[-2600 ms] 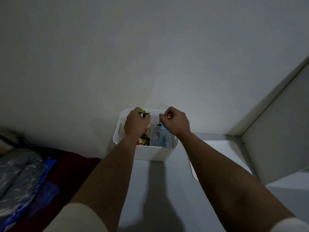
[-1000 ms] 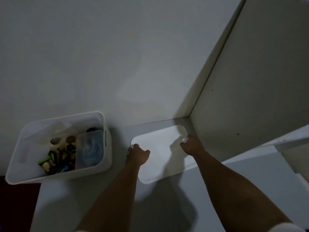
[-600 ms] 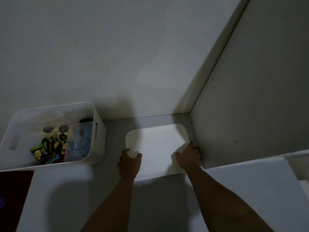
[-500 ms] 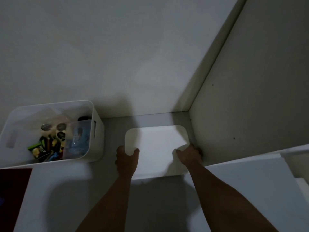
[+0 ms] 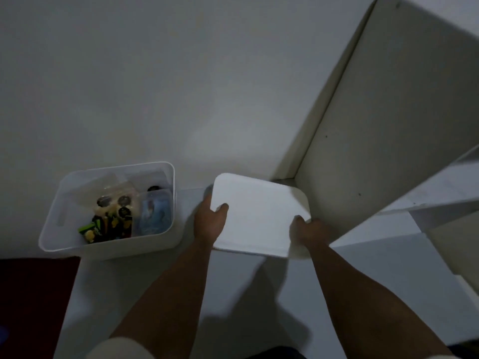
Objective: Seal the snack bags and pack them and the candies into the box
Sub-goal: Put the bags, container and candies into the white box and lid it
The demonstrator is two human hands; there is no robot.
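Both hands, left hand (image 5: 210,224) and right hand (image 5: 309,230), grip the white lid (image 5: 259,216) by its edges, fingers curled, beside the packed box (image 5: 67,203)

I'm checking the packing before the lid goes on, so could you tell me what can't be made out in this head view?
- Box contents: dim light and small size leave the wrappers and the bluish bag unreadable; whether it is sealed is unclear.
- Lid underside: faces away.
- Left hand and right hand fingers: mostly under the lid.
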